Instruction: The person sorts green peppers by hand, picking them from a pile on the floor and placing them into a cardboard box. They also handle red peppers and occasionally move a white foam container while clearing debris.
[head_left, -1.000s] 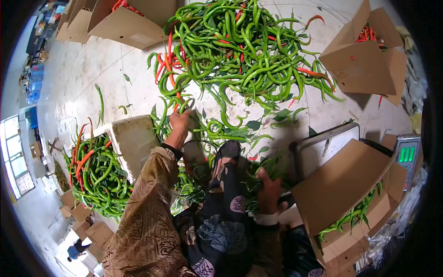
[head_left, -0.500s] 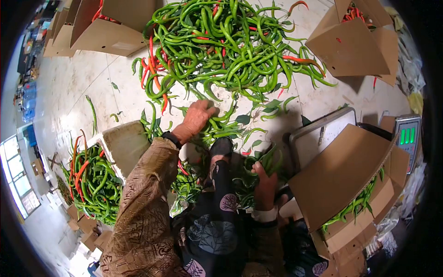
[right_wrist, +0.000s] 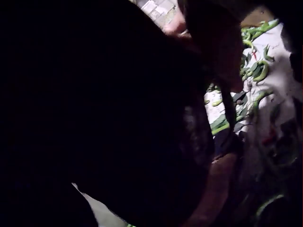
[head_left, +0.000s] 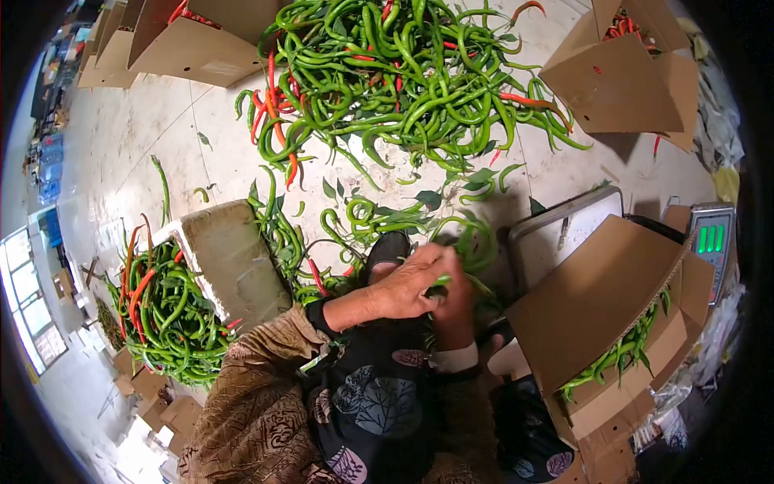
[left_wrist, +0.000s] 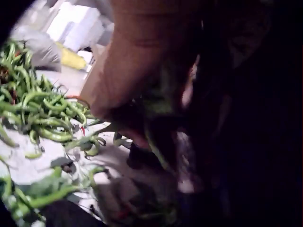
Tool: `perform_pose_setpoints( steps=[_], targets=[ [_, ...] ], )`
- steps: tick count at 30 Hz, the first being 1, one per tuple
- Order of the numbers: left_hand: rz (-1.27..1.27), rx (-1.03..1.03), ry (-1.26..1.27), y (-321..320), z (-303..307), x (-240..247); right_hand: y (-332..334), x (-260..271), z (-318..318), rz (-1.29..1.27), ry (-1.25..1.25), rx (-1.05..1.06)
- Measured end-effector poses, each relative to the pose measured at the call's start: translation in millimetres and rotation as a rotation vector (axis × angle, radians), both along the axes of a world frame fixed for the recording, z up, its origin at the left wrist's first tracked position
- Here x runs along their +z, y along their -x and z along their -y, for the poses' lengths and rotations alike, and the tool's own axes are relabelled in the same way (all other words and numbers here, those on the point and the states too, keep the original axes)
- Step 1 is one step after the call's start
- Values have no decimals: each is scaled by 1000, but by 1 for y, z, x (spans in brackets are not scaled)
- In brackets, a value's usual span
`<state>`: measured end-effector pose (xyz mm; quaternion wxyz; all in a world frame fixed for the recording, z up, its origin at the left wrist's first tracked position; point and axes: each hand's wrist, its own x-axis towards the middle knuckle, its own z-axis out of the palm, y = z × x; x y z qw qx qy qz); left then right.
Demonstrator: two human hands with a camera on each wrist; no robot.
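Note:
In the head view my left hand has its fingers curled against my right hand. A green pepper shows between the two hands. My right hand grips a bunch of long green peppers, blurred, sticking out above its fingers. Loose peppers and leaves lie on the floor just ahead of my foot. A large heap of green peppers with some red ones spreads farther forward. Both wrist views are dark, and the fingertips are hard to make out there.
A tipped white foam box with peppers spilling from it lies left. At right stand an open carton holding green peppers, a metal-edged tray and a scale display. Cartons with red peppers stand at the far right and far left.
My left hand has come back from the loose peppers on the floor to meet my right hand. The right hand, with its bunch, has moved slightly and is blurred.

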<state>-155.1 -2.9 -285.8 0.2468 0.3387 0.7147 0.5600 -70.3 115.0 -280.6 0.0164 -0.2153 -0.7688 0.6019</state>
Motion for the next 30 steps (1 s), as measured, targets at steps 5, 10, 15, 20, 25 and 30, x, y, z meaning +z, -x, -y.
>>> perform_pose_setpoints(
  steps=[5, 10, 15, 20, 25, 30],
  targets=[
    [111, 219, 331, 16, 38, -61, -45, -22, -43, 190, 686, -463],
    [-326, 272, 831, 18, 108, -92, -54, -9, -54, 319, 718, -574],
    [169, 387, 445, -1, 125, -53, -56, -12, -39, 306, 582, -464],
    [-123, 624, 634, 29, 155, -79, -39, 10, -28, 303, 825, -602],
    [-314, 610, 703, 58, 148, -115, -36, 9, -28, 376, 729, -636],
    [-206, 836, 432, 77, 159, -98, -36, 9, -26, 392, 981, -906]
  ],
)
